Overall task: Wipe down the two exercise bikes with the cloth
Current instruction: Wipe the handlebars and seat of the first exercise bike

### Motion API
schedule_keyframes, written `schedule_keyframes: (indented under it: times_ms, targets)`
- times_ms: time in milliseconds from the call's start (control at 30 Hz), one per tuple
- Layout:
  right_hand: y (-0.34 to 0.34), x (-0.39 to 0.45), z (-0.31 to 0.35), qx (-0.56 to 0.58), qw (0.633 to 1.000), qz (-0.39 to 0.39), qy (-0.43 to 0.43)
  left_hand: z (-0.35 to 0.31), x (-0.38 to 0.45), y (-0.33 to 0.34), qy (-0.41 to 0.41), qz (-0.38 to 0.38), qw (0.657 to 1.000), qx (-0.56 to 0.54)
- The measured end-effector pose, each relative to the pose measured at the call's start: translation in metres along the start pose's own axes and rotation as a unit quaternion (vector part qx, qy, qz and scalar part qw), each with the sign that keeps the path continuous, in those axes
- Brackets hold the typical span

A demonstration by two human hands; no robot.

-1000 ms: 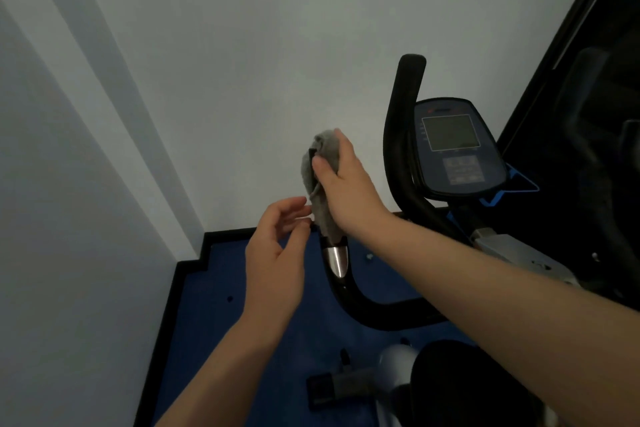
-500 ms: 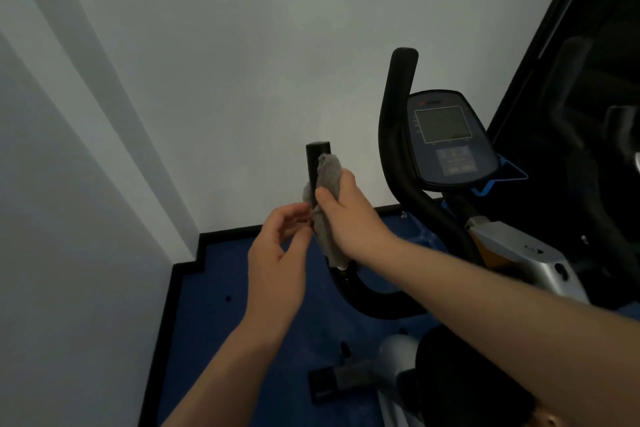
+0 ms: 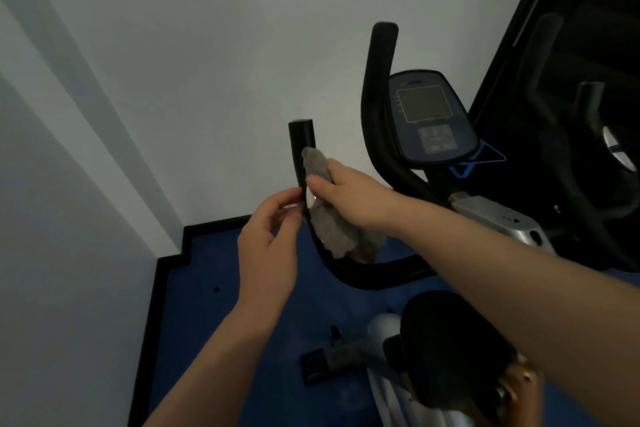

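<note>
The right hand [image 3: 349, 198] clenched the grey cloth [image 3: 337, 232] against the exercise bike's left handlebar [image 3: 300, 149], below its black top. The left hand [image 3: 268, 246] pinched the handlebar's silver band from the other side.

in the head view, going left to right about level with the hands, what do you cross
Pale grey wall → left hand → short black upright handlebar end → crumpled grey cloth held by the right hand → tall curved black handlebar → dark blue console with grey screen
</note>
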State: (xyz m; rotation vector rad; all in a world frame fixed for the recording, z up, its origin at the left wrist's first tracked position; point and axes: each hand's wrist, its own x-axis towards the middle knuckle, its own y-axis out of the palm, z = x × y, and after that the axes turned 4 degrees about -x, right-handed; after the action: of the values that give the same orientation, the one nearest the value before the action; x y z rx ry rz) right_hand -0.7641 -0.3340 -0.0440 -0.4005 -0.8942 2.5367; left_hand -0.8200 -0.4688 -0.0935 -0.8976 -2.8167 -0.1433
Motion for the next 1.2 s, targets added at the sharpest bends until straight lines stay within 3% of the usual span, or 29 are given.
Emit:
schedule_keyframes:
  times_ms: [100, 233, 300, 467, 567, 633, 733, 833, 933, 1067, 1200]
  targets:
    - [0.013, -0.019, -0.006, 0.047, 0.998, 0.027, -0.012, 0.004, -0.009, 0.001, -0.004, 0.008, 1.000, -0.021]
    - [-0.011, -0.060, -0.031, -0.155, 0.971, 0.184, 0.004, 0.007, -0.014, -0.002, 0.015, 0.042, 0.999, 0.002]
    - [-0.019, -0.063, -0.032, -0.188, 0.960, 0.207, 0.007, 0.009, -0.012, -0.005, 0.019, 0.052, 0.998, 0.005]
    - [0.011, -0.055, -0.014, -0.050, 0.987, 0.144, 0.052, 0.011, -0.015, -0.012, 0.010, 0.099, 0.995, 0.014]
    - [0.000, -0.069, -0.018, -0.023, 0.981, 0.173, 0.082, 0.012, -0.018, -0.014, 0.004, 0.103, 0.994, 0.022]
    - [-0.017, -0.082, -0.020, -0.058, 0.980, 0.171, 0.081, 0.012, -0.017, -0.018, 0.006, 0.111, 0.994, 0.024]
    - [-0.010, -0.082, -0.018, -0.143, 0.986, 0.081, 0.028, 0.012, -0.015, -0.024, 0.019, 0.126, 0.992, 0.027]
    - [0.016, -0.071, -0.014, -0.190, 0.981, 0.006, 0.032, 0.014, -0.017, -0.023, 0.021, 0.126, 0.992, 0.025]
    - [0.009, -0.085, -0.017, -0.234, 0.972, 0.027, 0.018, 0.015, -0.020, -0.020, 0.041, 0.137, 0.988, 0.059]
    - [-0.017, -0.103, -0.021, -0.367, 0.926, 0.082, 0.026, 0.012, -0.016, -0.018, 0.186, 0.201, 0.952, 0.138]
    - [0.013, -0.090, -0.012, -0.318, 0.948, 0.024, 0.011, 0.014, -0.016, -0.005, 0.214, 0.244, 0.927, 0.185]
